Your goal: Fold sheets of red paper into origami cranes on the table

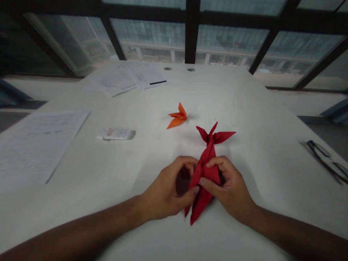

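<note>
Between my two hands is a folded piece of red paper (203, 195), long and pointed, with two narrow tips toward me. My left hand (174, 185) pinches its left edge between thumb and fingers. On the other side, my right hand (228, 185) grips a fold, thumb and index finger near the middle of the paper. Just beyond the far tip sits a red origami figure (221, 137) with pointed wings. An orange origami figure (178, 117) rests farther off, a little to the left.
Printed sheets (40, 145) lie at the left, with more papers (127, 76) at the back left. A white packet (116, 134) is left of the orange figure. Black-framed glasses (323, 157) are near the right edge of the white table (261, 119). Windows stand behind.
</note>
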A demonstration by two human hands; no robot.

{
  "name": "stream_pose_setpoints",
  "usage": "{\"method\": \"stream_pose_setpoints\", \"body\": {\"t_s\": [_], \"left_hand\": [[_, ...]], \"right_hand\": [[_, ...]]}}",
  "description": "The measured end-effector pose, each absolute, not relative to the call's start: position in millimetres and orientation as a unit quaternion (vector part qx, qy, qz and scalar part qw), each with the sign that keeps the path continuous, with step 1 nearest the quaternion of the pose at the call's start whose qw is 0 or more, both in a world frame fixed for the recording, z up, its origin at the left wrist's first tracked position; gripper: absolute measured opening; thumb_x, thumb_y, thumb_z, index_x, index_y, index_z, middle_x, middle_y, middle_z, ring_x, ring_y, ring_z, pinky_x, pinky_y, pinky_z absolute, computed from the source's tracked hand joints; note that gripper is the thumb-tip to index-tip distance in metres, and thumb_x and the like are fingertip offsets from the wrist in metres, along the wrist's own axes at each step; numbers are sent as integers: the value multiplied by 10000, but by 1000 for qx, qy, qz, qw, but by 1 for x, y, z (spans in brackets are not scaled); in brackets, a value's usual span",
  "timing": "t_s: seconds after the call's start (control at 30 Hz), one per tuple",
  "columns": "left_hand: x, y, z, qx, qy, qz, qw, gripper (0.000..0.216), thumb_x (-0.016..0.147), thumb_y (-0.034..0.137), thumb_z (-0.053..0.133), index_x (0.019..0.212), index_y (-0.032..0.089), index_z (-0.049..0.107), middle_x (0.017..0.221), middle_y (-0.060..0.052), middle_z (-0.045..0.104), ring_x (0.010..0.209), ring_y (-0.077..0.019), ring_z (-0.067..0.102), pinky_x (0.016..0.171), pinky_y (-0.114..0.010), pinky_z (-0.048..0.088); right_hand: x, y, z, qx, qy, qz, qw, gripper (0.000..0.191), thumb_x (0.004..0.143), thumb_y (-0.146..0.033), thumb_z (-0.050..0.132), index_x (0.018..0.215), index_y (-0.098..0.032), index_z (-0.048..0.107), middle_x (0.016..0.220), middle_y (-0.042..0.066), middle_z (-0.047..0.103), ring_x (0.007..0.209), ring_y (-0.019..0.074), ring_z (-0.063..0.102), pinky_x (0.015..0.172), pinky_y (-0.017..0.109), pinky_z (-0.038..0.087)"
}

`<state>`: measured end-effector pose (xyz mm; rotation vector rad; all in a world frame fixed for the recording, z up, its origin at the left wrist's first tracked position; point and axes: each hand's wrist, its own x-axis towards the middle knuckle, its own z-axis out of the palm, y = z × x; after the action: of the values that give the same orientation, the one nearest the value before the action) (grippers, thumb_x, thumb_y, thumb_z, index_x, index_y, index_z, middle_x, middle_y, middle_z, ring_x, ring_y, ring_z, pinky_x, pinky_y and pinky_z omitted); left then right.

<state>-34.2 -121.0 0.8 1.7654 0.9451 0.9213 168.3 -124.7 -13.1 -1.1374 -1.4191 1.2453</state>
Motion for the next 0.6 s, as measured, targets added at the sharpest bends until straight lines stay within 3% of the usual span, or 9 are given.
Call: {"method": "stream_pose_setpoints", "body": {"t_s": [0.13,0.3,0.4,0.47,0.6], "left_hand": [[-37,-120,-2,671,385,380,506,430,954,189,606,1355,273,478,953,-11,625,723,-126,587,634,-246,456],[-39,-112,-1,570,390,417,591,336,1026,296,570,1348,284,478,1000,-26,674,835,-147,651,724,-250,505],[-40,-107,-1,531,391,438,611,358,1003,307,621,1343,288,508,1074,-38,686,850,-151,660,743,-254,524],[-42,-104,-2,510,390,456,616,335,979,306,657,1299,269,564,1117,-50,689,879,-162,663,771,-267,532],[-44,-101,-5,491,385,460,632,175,937,306,707,1065,200,654,1019,-52,707,860,-169,650,767,-272,517]], "right_hand": [[168,-127,-12,-433,-560,533,464,372,903,-271,742,1213,-296,538,963,10,715,793,175,662,722,310,552],[173,-120,-14,-389,-519,594,476,510,1017,-367,591,1490,-351,401,951,10,697,735,170,656,698,335,565],[175,-115,-16,-387,-500,605,483,463,1043,-432,516,1487,-351,412,1070,45,691,700,171,655,667,361,579],[175,-113,-16,-405,-504,590,485,419,1019,-412,570,1419,-342,464,1166,58,666,726,167,653,652,349,587],[172,-113,-14,-419,-525,572,471,343,963,-342,670,1277,-313,536,1200,52,647,809,158,637,647,291,574]]}}
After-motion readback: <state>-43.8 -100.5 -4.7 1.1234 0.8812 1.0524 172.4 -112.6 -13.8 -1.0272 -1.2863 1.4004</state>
